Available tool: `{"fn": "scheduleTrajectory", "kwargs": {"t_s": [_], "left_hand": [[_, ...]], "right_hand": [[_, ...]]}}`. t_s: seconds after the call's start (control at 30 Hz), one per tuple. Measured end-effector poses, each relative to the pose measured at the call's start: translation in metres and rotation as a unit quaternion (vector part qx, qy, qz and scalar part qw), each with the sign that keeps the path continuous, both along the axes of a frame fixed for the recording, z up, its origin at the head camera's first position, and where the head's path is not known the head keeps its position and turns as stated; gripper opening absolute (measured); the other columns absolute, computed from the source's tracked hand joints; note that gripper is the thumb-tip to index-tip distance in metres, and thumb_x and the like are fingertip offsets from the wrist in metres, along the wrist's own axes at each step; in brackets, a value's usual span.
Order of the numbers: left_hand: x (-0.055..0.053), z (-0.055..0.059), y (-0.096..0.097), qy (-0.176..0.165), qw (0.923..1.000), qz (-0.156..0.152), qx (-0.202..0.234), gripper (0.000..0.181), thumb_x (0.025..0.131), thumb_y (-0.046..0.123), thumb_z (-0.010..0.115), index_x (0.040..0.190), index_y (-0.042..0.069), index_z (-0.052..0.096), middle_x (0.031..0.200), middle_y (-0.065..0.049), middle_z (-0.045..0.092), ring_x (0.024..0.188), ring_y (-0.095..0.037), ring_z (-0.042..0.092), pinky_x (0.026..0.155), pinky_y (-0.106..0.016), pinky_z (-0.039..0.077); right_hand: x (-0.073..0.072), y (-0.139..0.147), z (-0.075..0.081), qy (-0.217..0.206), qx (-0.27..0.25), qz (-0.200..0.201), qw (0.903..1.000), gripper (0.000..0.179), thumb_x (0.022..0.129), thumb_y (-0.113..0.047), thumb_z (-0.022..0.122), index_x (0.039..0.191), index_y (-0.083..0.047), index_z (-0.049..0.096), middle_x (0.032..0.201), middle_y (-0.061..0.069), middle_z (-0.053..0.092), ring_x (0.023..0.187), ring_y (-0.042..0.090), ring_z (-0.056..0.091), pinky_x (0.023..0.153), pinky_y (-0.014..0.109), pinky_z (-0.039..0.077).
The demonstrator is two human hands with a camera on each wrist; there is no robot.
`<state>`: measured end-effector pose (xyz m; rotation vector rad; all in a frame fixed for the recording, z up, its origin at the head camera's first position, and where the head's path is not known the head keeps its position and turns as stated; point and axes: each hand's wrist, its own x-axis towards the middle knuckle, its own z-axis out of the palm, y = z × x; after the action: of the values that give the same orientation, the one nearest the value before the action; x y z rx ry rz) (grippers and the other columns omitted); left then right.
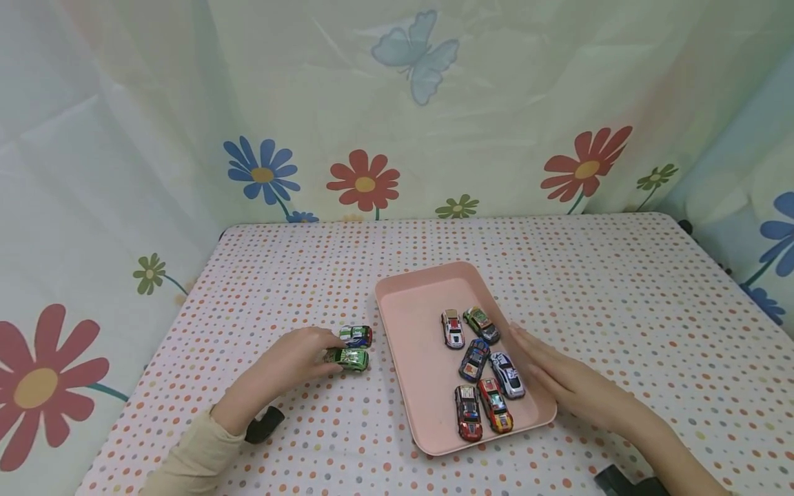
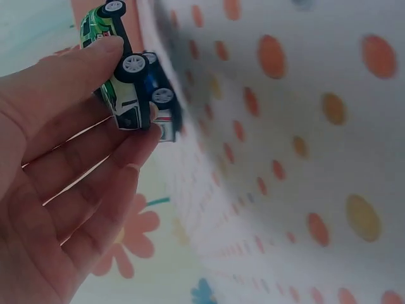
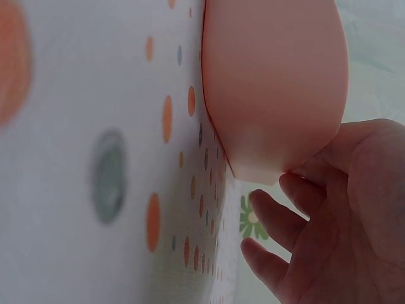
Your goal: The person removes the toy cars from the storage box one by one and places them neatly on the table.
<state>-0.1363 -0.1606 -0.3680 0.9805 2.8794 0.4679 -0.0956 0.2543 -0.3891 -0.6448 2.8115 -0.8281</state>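
My left hand point(image 1: 291, 355) pinches a green toy car point(image 1: 351, 359) between thumb and fingers, left of the pink tray point(image 1: 412, 324). In the left wrist view the green toy car point(image 2: 117, 95) shows its wheels, the thumb lying across its side. Just beyond it is another toy car point(image 1: 356, 336), blue, green and white, close beside the first. My right hand point(image 1: 571, 386) rests against the tray's right side with fingers extended. The right wrist view has the right hand point(image 3: 354, 215) at the tray's outer wall point(image 3: 272, 82), some fingers apart from it.
Inside the tray lie several toy cars, among them a white and red one point(image 1: 453, 329), a blue one point(image 1: 474, 359) and a red and yellow one point(image 1: 495, 405). A dotted cloth point(image 1: 608, 275) covers the table. A flowered curtain point(image 1: 496, 138) hangs behind it.
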Motion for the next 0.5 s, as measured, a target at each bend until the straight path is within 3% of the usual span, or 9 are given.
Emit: {"fn": "scheduleTrajectory", "kwargs": {"t_s": [0.27, 0.5], "left_hand": [[-0.004, -0.011, -0.001, 0.008, 0.9999, 0.001, -0.01, 0.029, 0.077, 0.017, 0.077, 0.102, 0.005, 0.07, 0.095, -0.004, 0.067, 0.086, -0.016, 0.061, 0.073, -0.033, 0.05], [-0.003, -0.014, 0.0, -0.002, 1.0, 0.006, -0.007, 0.028, 0.077, 0.017, 0.078, 0.101, 0.006, 0.07, 0.094, -0.001, 0.065, 0.086, -0.015, 0.06, 0.074, -0.033, 0.05]], "right_hand": [[-0.001, -0.001, 0.0, -0.007, -0.007, -0.001, 1.0, 0.05, 0.103, -0.03, 0.035, 0.15, -0.022, 0.021, 0.151, 0.012, 0.021, 0.134, 0.037, 0.023, 0.101, 0.056, 0.025], [0.0, 0.0, -0.001, 0.0, -0.004, 0.002, 1.0, 0.05, 0.103, -0.028, 0.036, 0.15, -0.021, 0.021, 0.152, 0.011, 0.021, 0.134, 0.036, 0.023, 0.1, 0.055, 0.025]]}}
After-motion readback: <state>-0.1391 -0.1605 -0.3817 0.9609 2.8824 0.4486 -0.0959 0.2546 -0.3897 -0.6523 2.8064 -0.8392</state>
